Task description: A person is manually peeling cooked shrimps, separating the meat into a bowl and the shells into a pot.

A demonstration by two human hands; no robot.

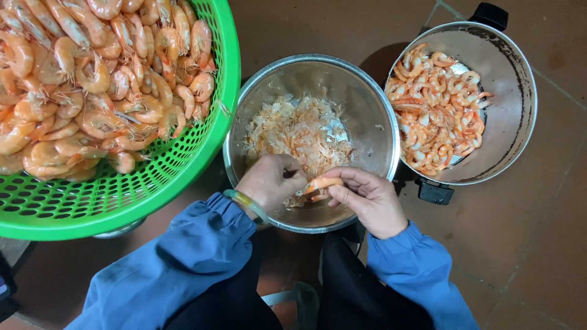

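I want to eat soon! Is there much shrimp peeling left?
Some is done: peeled shrimp fill part of the pot, and shells lie in the steel bowl. The left hand and right hand hold one shrimp. Lots left: the green basket holds many unpeeled shrimp.

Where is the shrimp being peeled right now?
In the head view, the shrimp sits low centre, pinched between left hand and right hand, over the near rim of the steel bowl.

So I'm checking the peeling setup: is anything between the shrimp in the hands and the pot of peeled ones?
Nothing visible. The shrimp, held by both the left hand and right hand over the steel bowl, has open space toward the pot on the right; only the bowl's rim lies between.
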